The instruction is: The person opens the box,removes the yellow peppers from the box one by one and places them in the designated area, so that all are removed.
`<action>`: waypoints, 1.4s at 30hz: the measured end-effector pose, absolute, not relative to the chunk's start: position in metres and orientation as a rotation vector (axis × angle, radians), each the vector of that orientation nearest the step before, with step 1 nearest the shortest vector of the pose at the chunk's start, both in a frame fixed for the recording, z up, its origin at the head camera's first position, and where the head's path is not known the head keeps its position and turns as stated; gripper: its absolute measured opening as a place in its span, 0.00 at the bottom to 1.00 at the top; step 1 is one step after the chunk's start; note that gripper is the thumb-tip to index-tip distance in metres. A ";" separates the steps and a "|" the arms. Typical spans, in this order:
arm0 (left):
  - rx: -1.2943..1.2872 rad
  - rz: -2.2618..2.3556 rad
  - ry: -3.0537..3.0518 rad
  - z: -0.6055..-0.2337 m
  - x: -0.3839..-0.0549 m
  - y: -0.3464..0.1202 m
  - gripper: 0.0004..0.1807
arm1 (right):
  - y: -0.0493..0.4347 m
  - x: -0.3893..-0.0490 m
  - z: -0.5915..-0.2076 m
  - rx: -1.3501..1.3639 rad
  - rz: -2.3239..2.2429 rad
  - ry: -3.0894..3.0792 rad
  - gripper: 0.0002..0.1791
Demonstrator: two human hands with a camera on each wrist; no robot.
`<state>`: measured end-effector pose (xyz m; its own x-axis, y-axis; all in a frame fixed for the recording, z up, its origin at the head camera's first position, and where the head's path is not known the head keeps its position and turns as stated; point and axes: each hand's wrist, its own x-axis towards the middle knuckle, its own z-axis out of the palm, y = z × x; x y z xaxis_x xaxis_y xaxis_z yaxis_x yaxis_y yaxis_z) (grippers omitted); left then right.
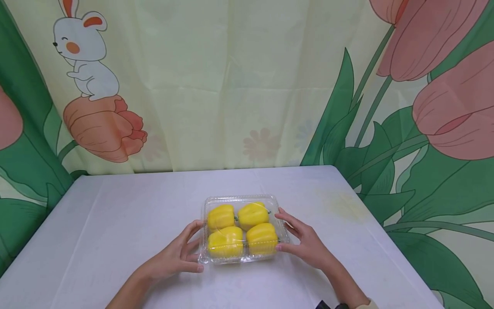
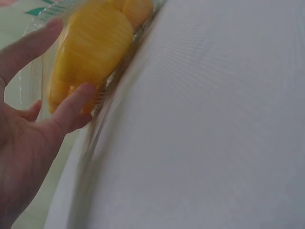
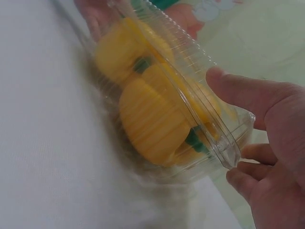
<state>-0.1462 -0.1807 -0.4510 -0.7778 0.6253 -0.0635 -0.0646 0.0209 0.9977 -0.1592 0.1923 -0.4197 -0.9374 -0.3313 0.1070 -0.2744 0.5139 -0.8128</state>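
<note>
Four peppers point(image 1: 253, 215) in clear box point(image 1: 244, 259) | left hand point(image 1: 174, 256), right hand point(image 1: 305, 243) wide at its sides | far table edge point(image 1: 216, 173) well apart

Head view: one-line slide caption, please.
Left hand and right hand at either side of a clear container holding four yellow peppers.

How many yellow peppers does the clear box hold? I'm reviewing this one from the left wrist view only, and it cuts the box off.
Observer: Four yellow peppers show inside the clear box, two by two.
Operator: Where's the other hand?
Observer: The right hand is at the box's right side.
Operator: Any stems visible?
Observer: Yes, the right wrist view shows green stems through the plastic.
</note>
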 end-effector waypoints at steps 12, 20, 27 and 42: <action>0.683 1.830 1.769 -0.454 -0.143 -0.183 0.41 | 0.193 -0.159 -0.420 -0.551 -1.416 2.685 0.42; 0.562 1.840 1.828 -0.455 -0.143 -0.185 0.23 | 0.195 -0.157 -0.419 -0.559 -1.448 2.648 0.42; 0.568 1.835 1.820 -0.452 -0.143 -0.185 0.25 | 0.195 -0.157 -0.420 -0.585 -1.458 2.651 0.40; 0.525 1.778 1.845 -0.448 -0.144 -0.185 0.27 | 0.192 -0.157 -0.419 -0.586 -1.455 2.654 0.38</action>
